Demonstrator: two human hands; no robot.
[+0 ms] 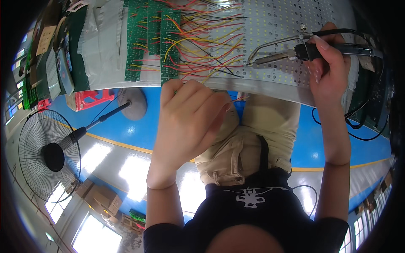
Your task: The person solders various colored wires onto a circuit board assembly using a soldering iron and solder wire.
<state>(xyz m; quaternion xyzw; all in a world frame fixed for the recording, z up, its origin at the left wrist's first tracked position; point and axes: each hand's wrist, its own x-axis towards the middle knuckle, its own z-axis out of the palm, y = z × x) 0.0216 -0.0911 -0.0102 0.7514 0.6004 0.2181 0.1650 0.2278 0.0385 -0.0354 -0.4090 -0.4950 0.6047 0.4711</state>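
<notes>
You are clamping your right hand [331, 69] around the black handle of the soldering iron [300, 52], which is pointing left, its tip hovering at or near the right ends of the wires [211, 40] by the white panel [263, 25]. Your left hand [190, 116] is curling its fingers just nearside of the rightmost green circuit board [170, 50]; whether they are gripping anything, I cannot tell.

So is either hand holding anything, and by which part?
The right hand holds the soldering iron by its handle. The left hand seems to pinch wires; exactly where is hidden.
</notes>
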